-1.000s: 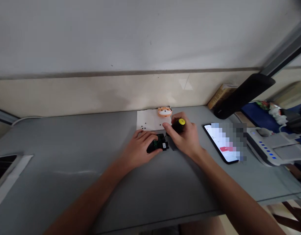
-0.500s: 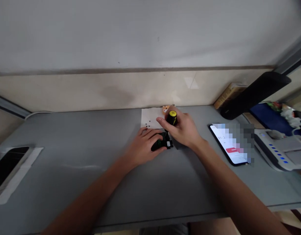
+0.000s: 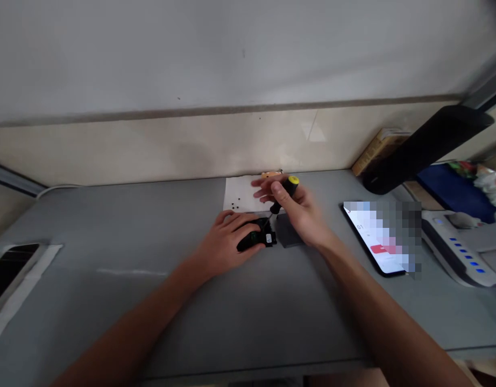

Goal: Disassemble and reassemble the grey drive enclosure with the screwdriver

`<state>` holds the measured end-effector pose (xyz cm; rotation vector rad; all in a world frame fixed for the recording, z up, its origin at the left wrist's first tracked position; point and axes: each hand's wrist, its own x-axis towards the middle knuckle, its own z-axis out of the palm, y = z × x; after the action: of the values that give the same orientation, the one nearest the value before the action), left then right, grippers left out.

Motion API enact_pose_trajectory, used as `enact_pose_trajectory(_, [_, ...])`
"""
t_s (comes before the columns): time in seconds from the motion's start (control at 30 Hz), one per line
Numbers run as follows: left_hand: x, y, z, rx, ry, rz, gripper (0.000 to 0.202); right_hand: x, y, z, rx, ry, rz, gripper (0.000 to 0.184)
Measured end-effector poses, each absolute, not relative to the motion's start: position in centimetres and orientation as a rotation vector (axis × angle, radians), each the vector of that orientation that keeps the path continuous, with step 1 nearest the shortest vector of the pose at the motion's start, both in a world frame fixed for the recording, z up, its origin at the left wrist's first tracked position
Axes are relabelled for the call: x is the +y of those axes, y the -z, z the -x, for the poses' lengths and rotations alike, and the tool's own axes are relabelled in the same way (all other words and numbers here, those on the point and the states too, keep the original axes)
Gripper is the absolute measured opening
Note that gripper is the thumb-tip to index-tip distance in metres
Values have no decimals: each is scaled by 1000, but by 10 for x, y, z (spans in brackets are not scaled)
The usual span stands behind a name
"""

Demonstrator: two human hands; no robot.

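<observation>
Right fingers (image 3: 263, 183) round screwdriver (image 3: 289, 186) — grey desk (image 3: 111, 306) — cream wall (image 3: 130, 148)

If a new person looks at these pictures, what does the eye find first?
The yellow-topped screwdriver in the right hand stands out at centre, its tip at a small black device under the left hand. Behind them lies white paper with tiny black screws; to the right glows a phone.

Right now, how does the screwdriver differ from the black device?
The screwdriver is slim, the black device low and rounded. The screwdriver is tilted in the right hand; the device lies under the left hand. The screwdriver has a yellow cap; the device shows green and a white label. Both are mostly black.
</observation>
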<state>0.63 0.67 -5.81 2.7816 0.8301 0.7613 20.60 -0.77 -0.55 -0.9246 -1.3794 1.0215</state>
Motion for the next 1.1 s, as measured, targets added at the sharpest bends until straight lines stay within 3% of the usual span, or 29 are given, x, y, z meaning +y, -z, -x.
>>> enact_pose_trajectory(0.13, [8,58,-5,825,-741,-2733,16,-4,8,-204,-1294,-1140,884,41])
enact_pose_trajectory(0.4, [7,54,-4,761,-759,-2698,19,-6,10,-203,-1085,-1205,746,22])
enact_pose_trajectory(0.6, [7,51,-6,789,-705,-2643,17,-5,3,-203,-1016,-1236,745,40])
enact_pose_trajectory(0.73, [7,53,-6,796,-693,-2633,17,-8,0,-209,-999,-1307,719,32])
enact_pose_trajectory(0.9, [8,56,-5,797,-700,-2619,17,-8,4,-210,-1011,-1245,754,48])
enact_pose_trajectory(1.1, [10,54,-2,790,-627,-2603,20,-2,3,-208,-1013,-1215,791,44])
